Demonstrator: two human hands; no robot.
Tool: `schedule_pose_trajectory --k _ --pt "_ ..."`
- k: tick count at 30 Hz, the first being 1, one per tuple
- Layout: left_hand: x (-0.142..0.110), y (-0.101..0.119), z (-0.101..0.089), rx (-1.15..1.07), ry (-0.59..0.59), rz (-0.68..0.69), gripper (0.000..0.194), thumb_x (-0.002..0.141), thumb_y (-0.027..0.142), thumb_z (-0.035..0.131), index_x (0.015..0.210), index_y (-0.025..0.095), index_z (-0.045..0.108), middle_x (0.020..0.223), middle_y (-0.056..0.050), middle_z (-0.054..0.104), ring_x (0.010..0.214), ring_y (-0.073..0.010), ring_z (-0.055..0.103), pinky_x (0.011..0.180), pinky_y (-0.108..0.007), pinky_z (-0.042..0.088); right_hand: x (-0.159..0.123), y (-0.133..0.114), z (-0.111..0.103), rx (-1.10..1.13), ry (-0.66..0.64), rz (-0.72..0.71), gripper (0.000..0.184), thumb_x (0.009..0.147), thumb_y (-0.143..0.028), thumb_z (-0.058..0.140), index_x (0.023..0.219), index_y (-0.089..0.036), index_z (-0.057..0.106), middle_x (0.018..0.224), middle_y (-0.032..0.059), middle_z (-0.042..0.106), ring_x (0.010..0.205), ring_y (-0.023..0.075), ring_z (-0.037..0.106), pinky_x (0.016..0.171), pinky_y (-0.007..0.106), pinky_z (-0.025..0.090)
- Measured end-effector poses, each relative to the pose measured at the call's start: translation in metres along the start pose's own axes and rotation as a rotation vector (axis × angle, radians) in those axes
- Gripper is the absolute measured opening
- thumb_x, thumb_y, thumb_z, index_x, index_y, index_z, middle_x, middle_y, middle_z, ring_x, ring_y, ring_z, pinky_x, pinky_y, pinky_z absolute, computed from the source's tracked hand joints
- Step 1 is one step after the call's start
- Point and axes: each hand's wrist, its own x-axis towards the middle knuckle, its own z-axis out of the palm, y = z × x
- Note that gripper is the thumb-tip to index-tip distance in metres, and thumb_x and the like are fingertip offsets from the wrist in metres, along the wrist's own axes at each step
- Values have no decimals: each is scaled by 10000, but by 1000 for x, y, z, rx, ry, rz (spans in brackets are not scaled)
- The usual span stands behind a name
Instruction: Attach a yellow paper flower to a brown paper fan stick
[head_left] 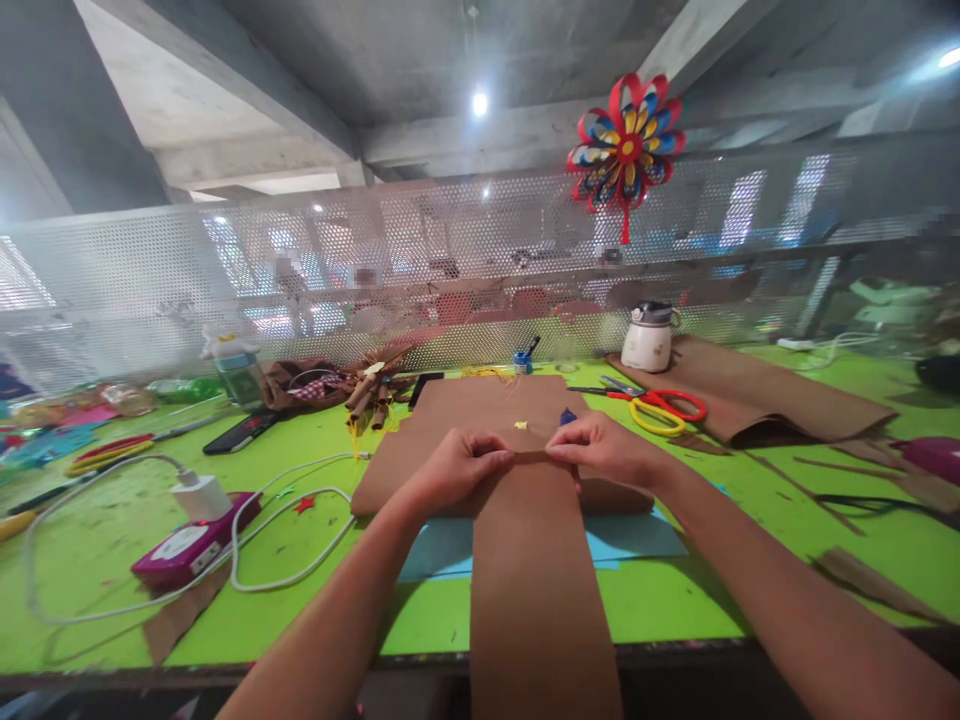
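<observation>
Evidently both hands are closed in a pinch: left hand (469, 462) and right hand (600, 445) grip the far end of a brown strip (544, 580), one at each corner. Finger undersides hidden. Strip lies over a brown sheet (420, 450) and runs past the table's front edge; near end cut off by the frame. Dark blue tip (568, 415) shows behind right hand; remainder covered, identity unclear. Blue paper (435, 550) partly hidden under sheet and strip. Scene behind mesh (450, 240) blurred.

Bare green table (660, 600) on either side of the strip, along the front edge.

Right: scissors (667, 408) near right hand; cup (647, 338) and folded paper (787, 395) beyond. Left: looped cable (281, 583) close to the sheet; purple socket (195, 540) farther out.
</observation>
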Motion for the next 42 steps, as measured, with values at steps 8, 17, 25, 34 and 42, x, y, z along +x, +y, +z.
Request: schedule_pose_trajectory --k 8,17,25,34,42 --pt "2 -14 -1 -73 -50 -83 311 776 430 527 721 126 564 536 28 482 487 -76 394 468 -200 272 3 8 -2 -51 1 6 284 789 -330 550 950 -118 650 735 39 616 655 124 537 605 244 396" --pt "2 -24 -3 -225 -163 -96 273 800 415 513 832 144 531 620 36 451 543 -80 411 509 -202 310 4 13 -8 -100 16 0 306 800 -306 541 1043 -144 631 760 28 601 654 116 485 572 239 356" --pt "-1 -20 -6 -411 -170 -70 279 754 392 605 804 127 534 620 48 433 543 -62 383 520 -193 300 -3 4 -12 157 91 -25 337 807 -386 545 1037 -152 620 749 34 618 660 122 545 619 257 426" --pt "-1 -13 11 -792 -279 -117 285 714 366 676 840 139 558 612 40 438 525 -54 399 504 -181 271 -1 -6 15 270 -116 -119 330 715 -330 665 1014 -192 646 933 45 614 859 167 568 752 296 455" --pt "1 -13 21 -902 -294 -172 291 696 309 704 906 139 595 806 -20 569 683 -90 521 616 -199 358 2 -13 21 300 -3 -281 148 723 -297 665 802 -175 633 948 42 565 910 169 539 792 293 435"
